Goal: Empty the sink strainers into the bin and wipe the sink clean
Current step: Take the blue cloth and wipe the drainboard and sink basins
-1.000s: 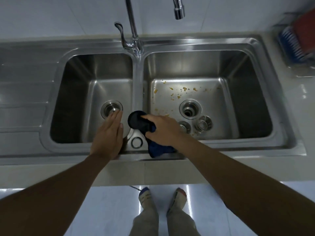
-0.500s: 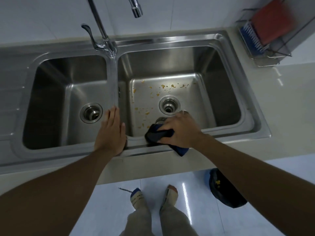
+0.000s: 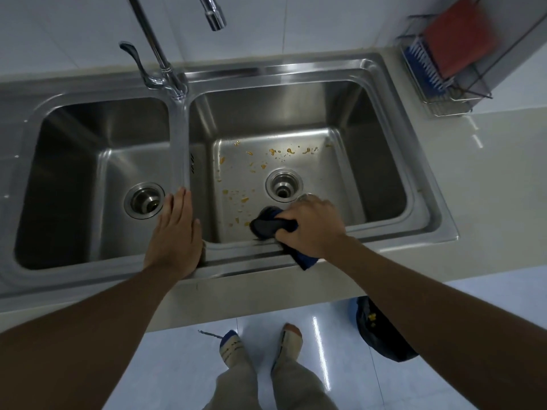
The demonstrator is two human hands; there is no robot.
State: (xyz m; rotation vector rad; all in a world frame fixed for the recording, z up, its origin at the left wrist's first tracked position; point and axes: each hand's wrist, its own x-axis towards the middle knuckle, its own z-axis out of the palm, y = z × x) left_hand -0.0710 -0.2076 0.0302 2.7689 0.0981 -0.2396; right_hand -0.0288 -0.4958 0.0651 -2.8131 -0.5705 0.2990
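A steel double sink [image 3: 384,241] fills the counter. My right hand [image 3: 310,226] grips a dark blue cloth [image 3: 266,224] at the near edge of the right basin, over its floor. Orange food specks [image 3: 245,199] dot that basin's floor around the open drain [image 3: 284,186]. A bit of a steel strainer [image 3: 306,197] shows just behind my right hand; the rest is hidden. My left hand [image 3: 174,235] rests flat with straight fingers on the divider and front rim between the basins. The left basin's drain [image 3: 144,200] has its strainer in place.
A tall tap [image 3: 165,69] with a lever stands behind the divider. A wire rack [image 3: 444,81] with a blue brush and a red item sits at the back right of the counter. A dark bin [image 3: 381,335] with scraps stands on the floor under my right arm.
My right hand has carried the cloth from the divider rightward and down into the right basin. The view has shifted right, bringing the bin into sight. My left hand has stayed on the rim.
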